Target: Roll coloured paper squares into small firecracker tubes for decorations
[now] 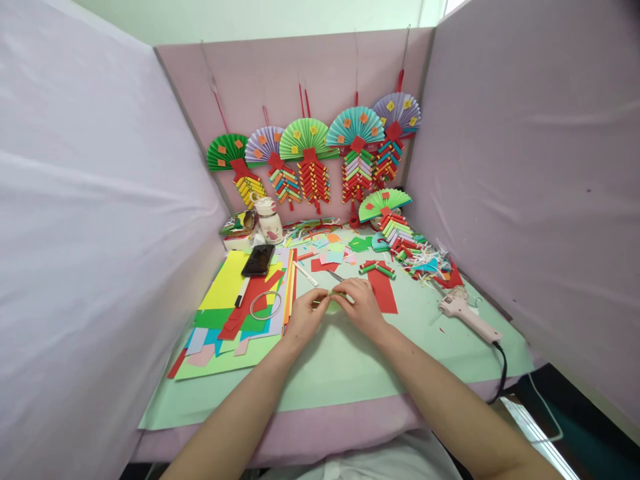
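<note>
My left hand (306, 315) and my right hand (361, 303) meet over the pale green table mat (345, 363), fingertips pinched together on a small green paper strip (334, 295) held between them. Both hands are closed on it. Just right of my right hand lies a red paper rectangle (384, 290) with a few small rolled paper tubes (377, 268) at its far end. A stack of coloured paper sheets (235, 313) lies left of my left hand.
A pink glue gun (467, 317) with a black cord lies at the right. A black phone (259, 260) and a tape ring (265, 304) rest on the sheets. Paper fan decorations (310, 157) hang on the back partition; scraps litter the far table. Partitions enclose three sides.
</note>
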`<state>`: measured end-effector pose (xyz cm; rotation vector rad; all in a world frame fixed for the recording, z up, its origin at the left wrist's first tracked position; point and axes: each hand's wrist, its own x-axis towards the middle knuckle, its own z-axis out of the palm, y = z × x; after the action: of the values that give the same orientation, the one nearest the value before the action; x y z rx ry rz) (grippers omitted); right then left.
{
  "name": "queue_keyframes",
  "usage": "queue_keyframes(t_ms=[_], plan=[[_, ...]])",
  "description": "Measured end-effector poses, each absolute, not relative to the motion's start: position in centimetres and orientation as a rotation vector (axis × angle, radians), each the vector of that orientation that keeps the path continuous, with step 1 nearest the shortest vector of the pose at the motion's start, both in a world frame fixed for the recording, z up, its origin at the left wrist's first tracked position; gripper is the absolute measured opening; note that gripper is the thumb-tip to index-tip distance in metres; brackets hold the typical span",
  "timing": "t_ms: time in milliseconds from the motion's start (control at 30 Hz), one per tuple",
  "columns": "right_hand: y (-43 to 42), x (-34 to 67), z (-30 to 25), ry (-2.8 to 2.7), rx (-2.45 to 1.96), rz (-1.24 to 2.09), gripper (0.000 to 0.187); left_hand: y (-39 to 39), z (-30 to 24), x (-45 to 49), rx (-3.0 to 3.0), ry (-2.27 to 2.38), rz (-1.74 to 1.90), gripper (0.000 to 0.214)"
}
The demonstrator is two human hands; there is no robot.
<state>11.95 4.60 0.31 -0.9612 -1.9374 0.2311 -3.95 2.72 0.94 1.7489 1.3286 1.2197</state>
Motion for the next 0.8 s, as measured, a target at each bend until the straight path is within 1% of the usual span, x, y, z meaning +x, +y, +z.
queue_keyframes(t_ms=[300,567,800], plan=[[4.55,11.99,0.30,-1.930,-0.956,0.240,0.012,2.50,0.66,-3.92,1.994,1.388,1.227,0.015],[4.47,11.96,0.23,-1.948,-0.958,0.226,0.012,2.48,0.66,-3.92,2.054,1.376,1.233,0.015],[4.61,11.91,0.16,-1.964,-0.966,0.199,0.010,2.65,0.38,-3.97,2.009,1.425,1.273,0.011]])
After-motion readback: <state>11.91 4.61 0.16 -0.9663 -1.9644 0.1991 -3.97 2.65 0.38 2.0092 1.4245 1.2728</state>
